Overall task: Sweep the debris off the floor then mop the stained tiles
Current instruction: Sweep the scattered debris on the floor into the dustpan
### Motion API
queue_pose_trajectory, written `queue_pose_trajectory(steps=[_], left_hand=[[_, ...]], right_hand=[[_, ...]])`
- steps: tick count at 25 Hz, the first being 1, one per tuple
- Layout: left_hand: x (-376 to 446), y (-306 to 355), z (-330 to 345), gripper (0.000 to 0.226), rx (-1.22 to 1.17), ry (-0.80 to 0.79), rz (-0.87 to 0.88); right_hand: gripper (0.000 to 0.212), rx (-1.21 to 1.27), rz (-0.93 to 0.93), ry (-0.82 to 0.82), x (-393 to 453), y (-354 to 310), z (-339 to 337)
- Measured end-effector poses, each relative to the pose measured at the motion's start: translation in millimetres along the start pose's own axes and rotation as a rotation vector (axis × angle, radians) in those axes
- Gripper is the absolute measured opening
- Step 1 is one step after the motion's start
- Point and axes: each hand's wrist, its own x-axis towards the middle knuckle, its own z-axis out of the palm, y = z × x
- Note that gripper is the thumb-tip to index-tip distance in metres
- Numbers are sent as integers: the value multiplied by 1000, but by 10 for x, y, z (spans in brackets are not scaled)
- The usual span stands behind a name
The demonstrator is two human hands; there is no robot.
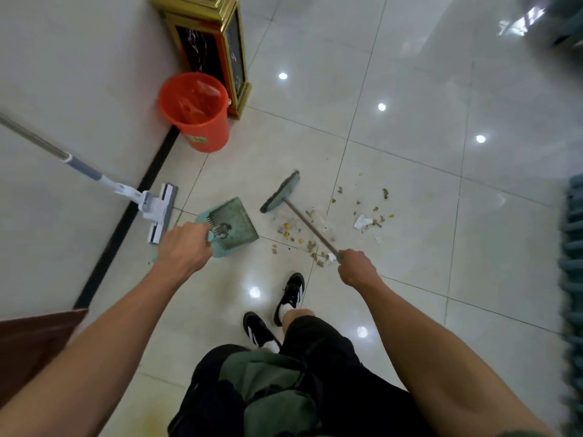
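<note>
My left hand (184,246) grips the handle of a green dustpan (233,223), which rests on the pale tiled floor with a little dirt inside. My right hand (356,268) is shut on the thin shaft of a green broom; the broom head (280,192) sits on the floor just right of the dustpan. Scattered debris (347,222) of brown and yellow crumbs and a scrap of white paper lies on the tiles right of the broom head and under its shaft. A white flat mop (157,212) leans against the wall at left.
An orange bucket (197,111) with a plastic liner stands against the wall, beside a gold-framed black cabinet (211,42). My two black-and-white shoes (274,313) are below the debris. A teal ridged object (572,247) lines the right edge. A brown door corner (31,345) is at lower left.
</note>
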Motion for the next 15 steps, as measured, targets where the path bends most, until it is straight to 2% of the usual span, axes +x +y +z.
queue_pose_trajectory(steps=[8,11,15], left_hand=[[-604,135,187,20,-36,-18,-158],[-779,333,250,15,-43,-44,-225],[-899,769,343,14,-39,-80,-293]], right_hand=[[29,-124,-187,-63,130,-116,133],[26,-160,-212,-85,220,103,169],[25,-202,-191,-94,398,713,96]])
